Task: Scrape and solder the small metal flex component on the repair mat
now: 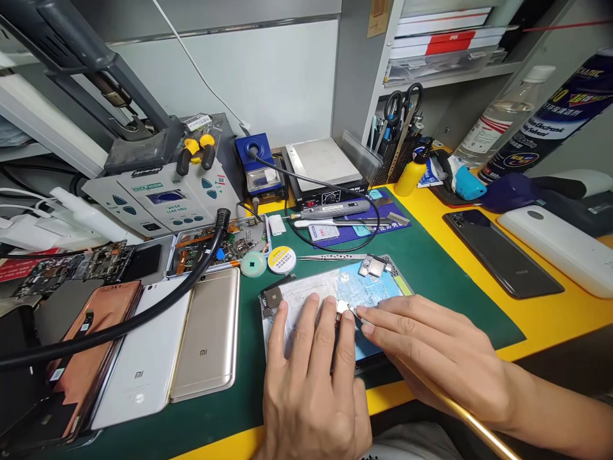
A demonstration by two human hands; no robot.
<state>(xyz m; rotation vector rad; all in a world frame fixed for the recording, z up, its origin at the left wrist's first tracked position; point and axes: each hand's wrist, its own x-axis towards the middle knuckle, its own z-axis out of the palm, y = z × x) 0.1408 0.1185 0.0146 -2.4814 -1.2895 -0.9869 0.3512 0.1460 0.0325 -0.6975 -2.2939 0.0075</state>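
**My hands on a small silver metal piece, on the green mat**

Left to right: a brushed-gold Xiaomi phone (205, 332) lies on the green silicone mat (445, 287). My left hand (311, 377) sits open, fingers spread on a crinkled paper and blue film sheet (330, 294). My right hand (431, 351) reaches in, its fingertips (364, 312) on the small silver metal piece (345, 308) mid-sheet; I cannot tell if it grips. Beyond lies the yellow tabletop (541, 326).

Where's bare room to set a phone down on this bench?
Bare green mat lies right of the blue sheet, below the tweezers. Yellow bench shows below the dark phone. Crowded: left, around the gold Mi phone and circuit boards.
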